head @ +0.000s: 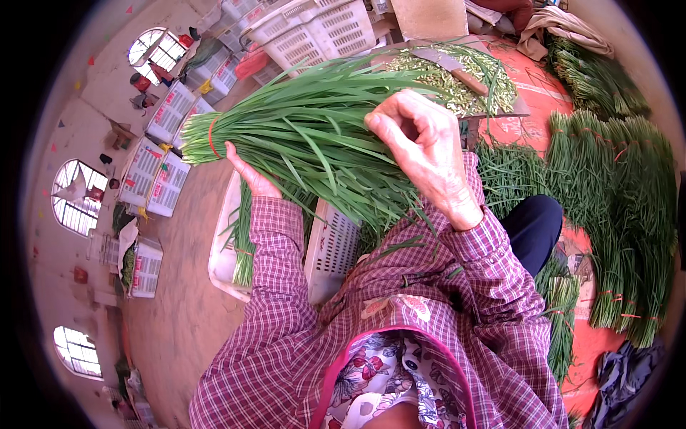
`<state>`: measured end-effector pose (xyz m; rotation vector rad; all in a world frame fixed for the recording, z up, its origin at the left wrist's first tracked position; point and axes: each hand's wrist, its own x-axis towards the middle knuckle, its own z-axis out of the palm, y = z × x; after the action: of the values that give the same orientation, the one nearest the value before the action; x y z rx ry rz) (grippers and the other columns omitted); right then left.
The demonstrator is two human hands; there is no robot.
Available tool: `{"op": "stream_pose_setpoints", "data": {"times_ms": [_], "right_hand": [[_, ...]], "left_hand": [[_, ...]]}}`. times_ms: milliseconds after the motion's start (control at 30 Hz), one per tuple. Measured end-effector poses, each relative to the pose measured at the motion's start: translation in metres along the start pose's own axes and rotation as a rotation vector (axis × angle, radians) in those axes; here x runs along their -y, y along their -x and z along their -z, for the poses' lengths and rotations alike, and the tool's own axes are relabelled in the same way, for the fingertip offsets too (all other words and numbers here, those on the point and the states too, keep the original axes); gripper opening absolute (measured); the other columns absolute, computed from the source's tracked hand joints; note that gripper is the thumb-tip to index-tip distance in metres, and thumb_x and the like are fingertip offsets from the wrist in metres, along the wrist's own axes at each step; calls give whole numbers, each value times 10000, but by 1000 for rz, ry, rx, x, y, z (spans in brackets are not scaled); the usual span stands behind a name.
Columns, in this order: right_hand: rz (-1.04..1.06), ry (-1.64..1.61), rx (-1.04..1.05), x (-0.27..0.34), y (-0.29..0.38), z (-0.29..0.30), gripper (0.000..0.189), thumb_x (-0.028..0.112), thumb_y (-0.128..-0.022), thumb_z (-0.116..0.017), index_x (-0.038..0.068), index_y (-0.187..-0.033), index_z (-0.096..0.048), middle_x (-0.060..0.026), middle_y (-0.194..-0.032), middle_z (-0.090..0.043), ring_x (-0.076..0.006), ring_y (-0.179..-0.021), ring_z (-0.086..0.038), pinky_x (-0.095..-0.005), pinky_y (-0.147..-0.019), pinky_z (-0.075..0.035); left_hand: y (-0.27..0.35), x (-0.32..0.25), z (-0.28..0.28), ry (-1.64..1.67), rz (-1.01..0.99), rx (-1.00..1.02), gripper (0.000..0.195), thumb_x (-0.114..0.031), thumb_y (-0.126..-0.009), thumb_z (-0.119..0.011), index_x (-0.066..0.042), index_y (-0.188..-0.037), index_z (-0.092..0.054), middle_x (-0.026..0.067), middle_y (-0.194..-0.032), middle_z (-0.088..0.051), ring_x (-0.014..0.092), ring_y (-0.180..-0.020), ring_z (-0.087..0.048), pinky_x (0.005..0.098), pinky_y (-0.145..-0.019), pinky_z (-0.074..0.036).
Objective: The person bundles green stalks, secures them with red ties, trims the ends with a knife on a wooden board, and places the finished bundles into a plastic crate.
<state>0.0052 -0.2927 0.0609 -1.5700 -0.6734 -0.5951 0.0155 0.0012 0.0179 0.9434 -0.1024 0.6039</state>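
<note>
A large bunch of green garlic chives (pixel 316 134) lies across my left hand (pixel 252 174), its pale cut stems pointing left and its leaves fanning right. A red band (pixel 214 137) circles the bunch near the stem ends. My left thumb shows beside the band; the other fingers are hidden under the leaves. My right hand (pixel 420 145) is raised over the leaf end, thumb and forefinger pinched together and the other fingers curled. Whether a leaf is between those fingertips I cannot tell.
A cleaver (pixel 450 69) rests on cut stem pieces (pixel 412 67) upon a board ahead. Banded chive bunches (pixel 605 161) cover the red surface at right. A white plastic crate (pixel 332 241) with chives stands below the bunch. More crates (pixel 166 120) line the left wall.
</note>
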Motion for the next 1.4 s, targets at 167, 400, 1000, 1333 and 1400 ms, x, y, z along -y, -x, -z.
{"op": "stream_pose_setpoints", "data": {"times_ms": [167,400,1000,1333,1400], "right_hand": [[-160,-352,-261,-7,8,28,230,196,-951,-647,1,-831,-656,47,-691,-548,-30,-621,-443,-214,-572,-378],[-24,-129,-181,-8,-13,57,214,217,-915,-683,8,-960,-685,23,-727,-588,-52,-632,-489,-234,-590,-406],[118,570,147,-5,27,33,200,257,-796,-736,76,-831,-657,-74,-795,-605,-274,-809,-636,-407,-654,-510],[-86,23,-143,-28,24,26,142,143,-871,-676,18,-819,-633,-19,-676,-574,-129,-602,-520,-287,-565,-427],[-185,-138,-269,-33,26,36,155,129,-916,-663,-13,-858,-639,59,-656,-543,-23,-584,-408,-211,-517,-339]], "left_hand": [[5,-2,5,118,-3,-19,752,-646,-876,-531,-118,-1408,-460,97,-1376,-529,295,-1205,-556,496,-1000,-487],[0,-4,7,180,-20,80,750,-633,-882,-519,-121,-1425,-440,115,-1393,-513,322,-1219,-543,533,-1001,-484],[-1,-11,4,145,-84,127,871,-612,-772,-659,-89,-1430,-428,162,-1391,-509,358,-1223,-542,551,-997,-492],[-1,-9,6,167,-86,95,814,-607,-800,-627,-84,-1402,-460,148,-1366,-534,348,-1198,-560,548,-982,-504],[-1,-10,9,172,-79,58,800,-619,-820,-596,-84,-1400,-464,146,-1372,-532,347,-1194,-561,544,-977,-507]]}}
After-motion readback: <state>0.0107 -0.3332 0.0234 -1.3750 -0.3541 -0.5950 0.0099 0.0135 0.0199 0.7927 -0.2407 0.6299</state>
